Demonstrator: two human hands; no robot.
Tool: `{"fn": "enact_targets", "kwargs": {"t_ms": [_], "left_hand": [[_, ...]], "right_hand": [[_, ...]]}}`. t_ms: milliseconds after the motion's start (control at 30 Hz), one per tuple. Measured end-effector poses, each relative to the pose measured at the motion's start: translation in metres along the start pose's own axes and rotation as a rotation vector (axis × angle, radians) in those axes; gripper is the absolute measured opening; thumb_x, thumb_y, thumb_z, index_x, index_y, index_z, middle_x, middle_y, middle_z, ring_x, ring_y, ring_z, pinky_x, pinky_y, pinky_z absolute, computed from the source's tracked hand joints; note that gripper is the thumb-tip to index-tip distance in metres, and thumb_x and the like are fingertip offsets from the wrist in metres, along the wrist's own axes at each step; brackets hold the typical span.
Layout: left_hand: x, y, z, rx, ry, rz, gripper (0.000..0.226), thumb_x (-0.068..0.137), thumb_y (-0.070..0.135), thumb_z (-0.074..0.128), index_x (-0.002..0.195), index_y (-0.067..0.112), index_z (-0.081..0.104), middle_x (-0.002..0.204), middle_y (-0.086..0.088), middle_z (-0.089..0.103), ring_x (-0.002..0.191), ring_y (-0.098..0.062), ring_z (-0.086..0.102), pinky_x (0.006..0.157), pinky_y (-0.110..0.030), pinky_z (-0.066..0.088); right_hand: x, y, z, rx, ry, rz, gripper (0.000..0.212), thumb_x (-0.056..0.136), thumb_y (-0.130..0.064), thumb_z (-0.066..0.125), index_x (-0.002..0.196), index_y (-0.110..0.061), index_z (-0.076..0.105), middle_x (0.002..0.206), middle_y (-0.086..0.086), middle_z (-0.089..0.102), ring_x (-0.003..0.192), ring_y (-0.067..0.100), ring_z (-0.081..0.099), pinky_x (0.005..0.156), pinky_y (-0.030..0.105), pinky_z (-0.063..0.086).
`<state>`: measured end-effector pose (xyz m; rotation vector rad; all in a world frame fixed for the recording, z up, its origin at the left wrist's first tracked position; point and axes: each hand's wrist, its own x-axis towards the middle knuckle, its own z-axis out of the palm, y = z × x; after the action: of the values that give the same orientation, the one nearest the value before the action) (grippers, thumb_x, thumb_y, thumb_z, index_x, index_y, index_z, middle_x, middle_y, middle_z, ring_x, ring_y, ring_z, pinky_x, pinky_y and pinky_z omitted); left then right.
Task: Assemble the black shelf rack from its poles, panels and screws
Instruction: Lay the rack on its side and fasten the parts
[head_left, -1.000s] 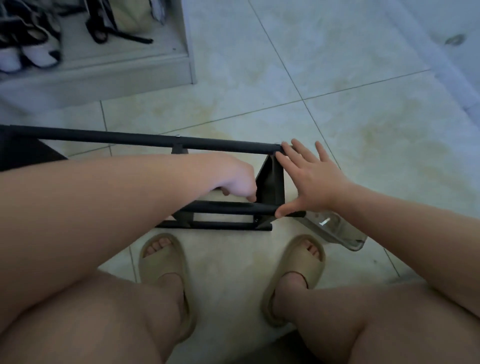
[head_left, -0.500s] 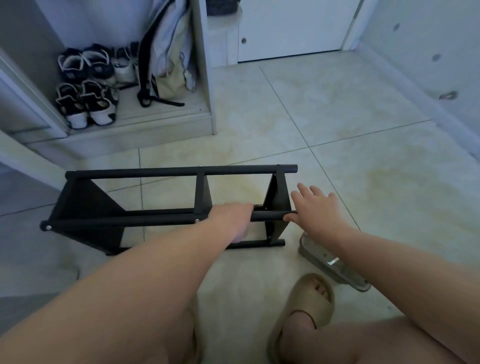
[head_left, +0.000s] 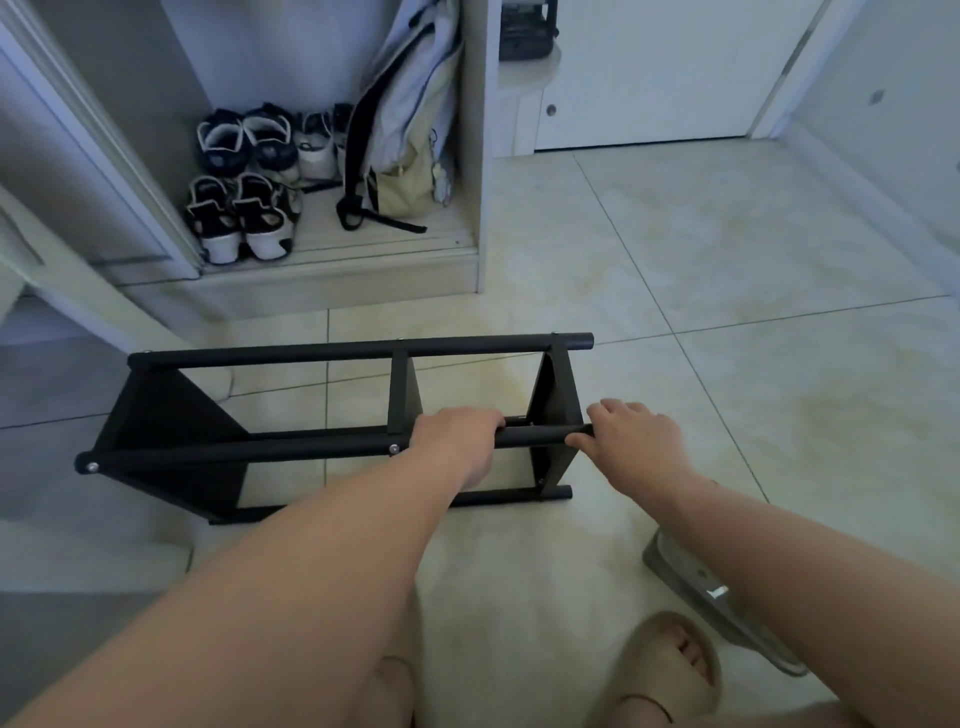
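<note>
I found the rack (head_left: 171, 415) lying on its side on the tiled floor (head_left: 727, 312), its long poles running left to right. Three panels (head_left: 556, 405) stood crosswise between the poles: one at the left end, one near the middle, one close to the right end. Two screws (head_left: 393, 449) showed on the near pole (head_left: 260, 451), one at the middle panel and one at the left end. The far pole (head_left: 363, 349) lay parallel behind it.

The left hand (head_left: 457, 441) was clamped round the near pole just right of the middle panel, fingers curled over the top. The right hand (head_left: 639, 436) held the same pole at its right end, with the thumb along the pole and the fingers bent above the tip.

A clear box (head_left: 691, 571) sat on the floor beside the right forearm, partly hidden by it. A foot in a slipper (head_left: 670, 670) was near the bottom edge. Beyond the rack, a cupboard (head_left: 337, 280) held shoes (head_left: 239, 218) and a bag (head_left: 410, 130).
</note>
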<state>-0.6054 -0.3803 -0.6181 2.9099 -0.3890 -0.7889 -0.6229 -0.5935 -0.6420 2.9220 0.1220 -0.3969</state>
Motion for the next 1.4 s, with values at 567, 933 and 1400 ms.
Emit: {"fn": "enact_targets", "kwargs": {"t_ms": [567,933,1400], "left_hand": [[-0.050,0.085,0.000,-0.057,0.011,0.196,0.078,0.091,0.064,0.050,0.157,0.032,0.023,0.163,0.002,0.026,0.150,-0.031,0.017,0.118,-0.049,0.026],[-0.006,0.197,0.077,0.208,-0.139,0.506,0.068,0.100,0.052,0.048,0.157,0.026,0.022,0.166,-0.006,0.015,0.153,-0.032,0.009,0.121,-0.049,0.021],[0.134,0.230,0.174,-0.280,-0.251,0.230,0.043,0.101,0.036,0.048,0.139,0.016,0.043,0.132,-0.011,0.059,0.120,-0.034,0.056,0.099,-0.043,0.047]], "right_hand": [[-0.137,0.111,0.009,0.146,-0.115,0.244,0.078,0.099,-0.071,0.018,0.162,-0.031,-0.003,0.171,-0.003,-0.009,0.157,0.024,-0.012,0.124,0.057,0.010],[-0.145,0.182,0.097,0.386,-0.430,0.299,0.076,0.103,-0.060,0.038,0.163,-0.027,0.005,0.169,0.003,0.017,0.154,0.027,0.019,0.122,0.050,0.026],[-0.059,0.183,0.254,0.243,-0.580,-0.002,0.039,0.099,-0.020,0.057,0.137,-0.029,0.057,0.133,0.000,0.062,0.119,0.026,0.060,0.087,0.035,0.052]]}}
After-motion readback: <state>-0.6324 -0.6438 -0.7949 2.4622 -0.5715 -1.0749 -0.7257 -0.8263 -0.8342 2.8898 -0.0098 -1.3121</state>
